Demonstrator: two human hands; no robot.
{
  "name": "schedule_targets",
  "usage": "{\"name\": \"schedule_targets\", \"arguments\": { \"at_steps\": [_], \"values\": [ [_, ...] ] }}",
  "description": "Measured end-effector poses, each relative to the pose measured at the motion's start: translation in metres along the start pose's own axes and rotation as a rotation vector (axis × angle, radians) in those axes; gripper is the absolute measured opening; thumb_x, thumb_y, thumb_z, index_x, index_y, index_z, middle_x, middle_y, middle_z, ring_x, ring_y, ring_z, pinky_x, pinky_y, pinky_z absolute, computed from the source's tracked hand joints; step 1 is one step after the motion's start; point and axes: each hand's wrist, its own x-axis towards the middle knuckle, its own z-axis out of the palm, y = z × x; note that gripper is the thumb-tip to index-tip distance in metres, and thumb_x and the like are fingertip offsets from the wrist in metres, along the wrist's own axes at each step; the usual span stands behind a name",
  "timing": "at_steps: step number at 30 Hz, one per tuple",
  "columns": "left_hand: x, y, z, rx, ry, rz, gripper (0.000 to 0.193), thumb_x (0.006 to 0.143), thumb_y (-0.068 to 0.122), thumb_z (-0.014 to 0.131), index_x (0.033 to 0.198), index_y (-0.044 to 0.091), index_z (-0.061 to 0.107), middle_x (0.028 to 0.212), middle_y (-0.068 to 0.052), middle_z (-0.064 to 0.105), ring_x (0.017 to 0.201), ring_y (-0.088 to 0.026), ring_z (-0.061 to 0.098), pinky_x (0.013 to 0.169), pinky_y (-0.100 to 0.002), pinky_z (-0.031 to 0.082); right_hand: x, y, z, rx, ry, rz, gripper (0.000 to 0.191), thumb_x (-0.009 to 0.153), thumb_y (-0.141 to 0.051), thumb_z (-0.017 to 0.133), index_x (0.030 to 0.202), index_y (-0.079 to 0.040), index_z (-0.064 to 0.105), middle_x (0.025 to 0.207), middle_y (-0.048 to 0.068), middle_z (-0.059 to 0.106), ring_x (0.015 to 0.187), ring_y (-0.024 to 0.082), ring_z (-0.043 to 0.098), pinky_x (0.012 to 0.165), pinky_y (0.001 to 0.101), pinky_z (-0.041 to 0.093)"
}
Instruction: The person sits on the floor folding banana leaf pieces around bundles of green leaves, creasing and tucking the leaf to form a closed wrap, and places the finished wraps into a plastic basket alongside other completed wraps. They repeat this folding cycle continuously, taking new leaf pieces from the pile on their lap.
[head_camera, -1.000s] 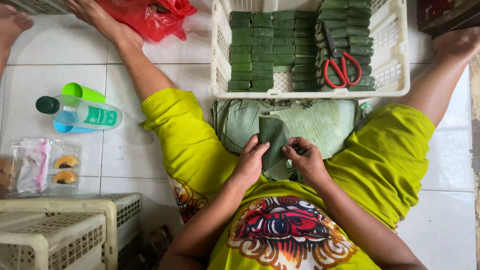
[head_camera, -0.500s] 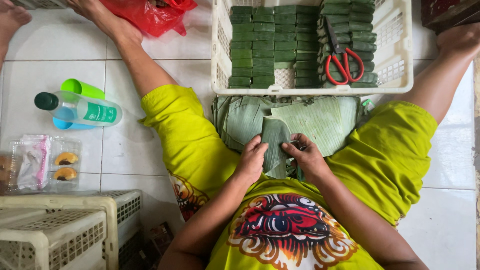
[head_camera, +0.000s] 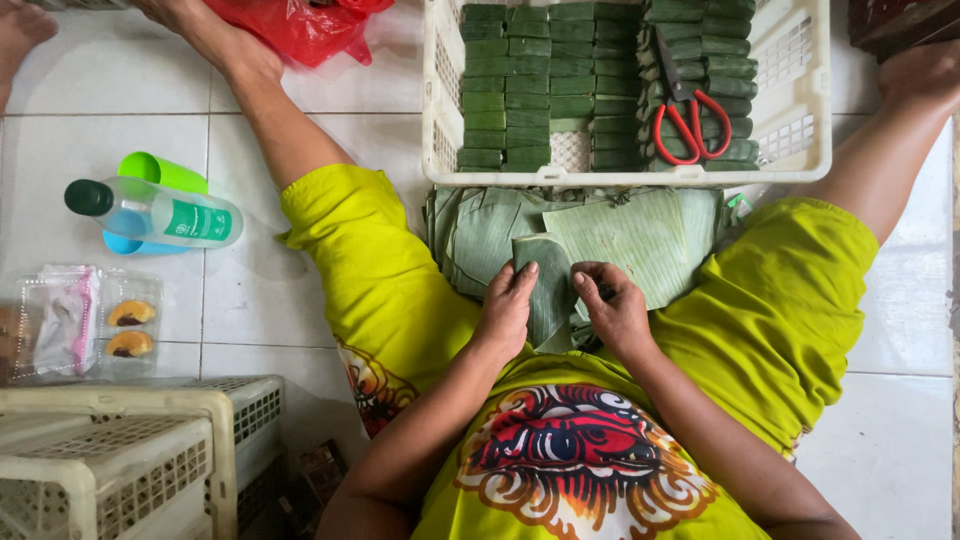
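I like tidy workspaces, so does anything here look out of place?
Red-handled scissors lie loose atop the neat green leaf-wrapped parcels in the white plastic crate. A clear bottle lies tipped on the tiled floor.

Left hand (head_camera: 507, 308) and right hand (head_camera: 612, 308) side by side; fingers curled.

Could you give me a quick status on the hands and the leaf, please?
Left hand and right hand both gripping folded leaf. Nothing blocking.

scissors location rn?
In the head view, the red-handled scissors lie upper right of centre, on the stacked green leaf packets inside the white basket, beyond both hands.
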Motion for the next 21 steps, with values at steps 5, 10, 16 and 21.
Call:
{"name": "schedule_targets", "arguments": {
  "at_steps": [5, 10, 16, 21],
  "values": [
    [0.004, -0.004, -0.003, -0.054, -0.004, -0.006, 0.012, 0.102, 0.016, 0.059, 0.109, 0.006, 0.063, 0.095, 0.003, 0.064, 0.086, -0.007, 0.056, 0.078, -0.027, 0.047, 0.003, 0.001, 0.002, 0.173, -0.109, 0.276, 0.034, 0.090, -0.020, 0.081, 0.114, 0.000, 0.068, 0.085, 0.004, 0.065, 0.066, 0.010, 0.055, 0.060, 0.0307, 0.048],
    [0.006, -0.011, 0.000, -0.064, -0.071, 0.032, 0.020, 0.105, 0.014, 0.056, 0.119, 0.001, 0.063, 0.108, -0.004, 0.069, 0.098, -0.012, 0.062, 0.088, -0.029, 0.050, -0.010, -0.022, 0.010, -0.394, 0.025, -0.103, 0.030, 0.085, -0.017, 0.082, 0.111, -0.008, 0.069, 0.082, 0.010, 0.068, 0.064, 0.023, 0.066, 0.061, 0.0361, 0.055],
    [0.004, -0.009, 0.011, 0.174, -0.003, -0.019, 0.021, 0.107, 0.012, 0.057, 0.116, -0.005, 0.067, 0.108, -0.013, 0.074, 0.095, -0.018, 0.069, 0.084, -0.033, 0.057, -0.013, -0.050, 0.011, -0.574, -0.048, -0.413, 0.043, 0.083, -0.013, 0.075, 0.124, -0.008, 0.063, 0.100, 0.014, 0.066, 0.080, 0.036, 0.069, 0.067, 0.0442, 0.057],
    [0.012, -0.007, 0.008, 0.213, -0.024, -0.032, 0.022, 0.103, 0.006, 0.052, 0.117, -0.006, 0.064, 0.108, -0.014, 0.076, 0.095, -0.021, 0.074, 0.086, -0.034, 0.060, -0.016, -0.069, 0.009, -0.531, -0.116, -0.386, 0.049, 0.085, -0.019, 0.078, 0.129, -0.005, 0.062, 0.101, 0.015, 0.066, 0.076, 0.036, 0.069, 0.063, 0.0437, 0.057]
  ]
}}
